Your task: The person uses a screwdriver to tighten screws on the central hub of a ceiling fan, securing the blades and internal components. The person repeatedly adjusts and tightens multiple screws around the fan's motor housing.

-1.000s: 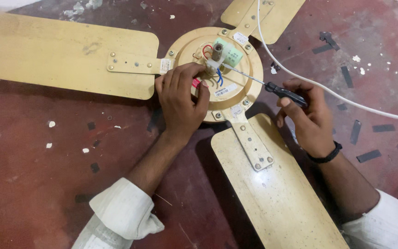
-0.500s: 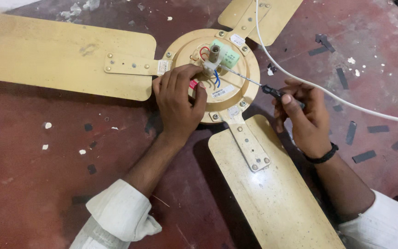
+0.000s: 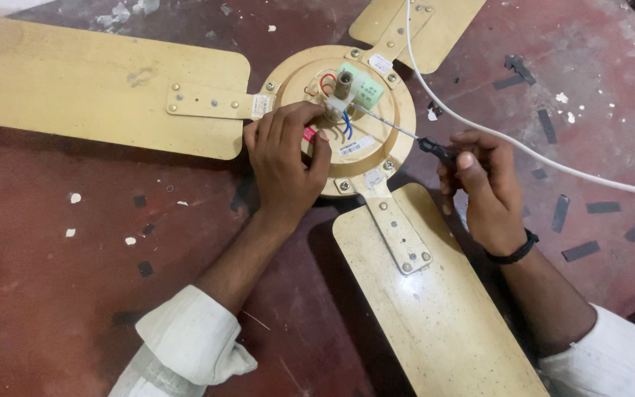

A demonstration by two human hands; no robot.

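A cream-yellow metal ceiling fan with three flat blades (image 3: 104, 84) lies on the dark red floor (image 3: 38, 294), its round motor hub (image 3: 376, 140) facing up at about twelve o'clock from the person. The left hand (image 3: 284, 158) rests on the hub's nine o'clock side, fingers curled together and pinching the small white wire connector (image 3: 336, 106) beside the short metal shaft, where red and blue wires (image 3: 347, 126) come out. A pale green boxy capacitor (image 3: 365, 84) sits on the hub just past the shaft, toward one o'clock. The right hand (image 3: 483, 187), at three o'clock from the hub, is closed around the black handle of a thin screwdriver (image 3: 406, 134), whose metal shank points at the connector. A white cable (image 3: 479, 125) runs across the floor from twelve o'clock out past the right hand toward three. A black band circles the right wrist.
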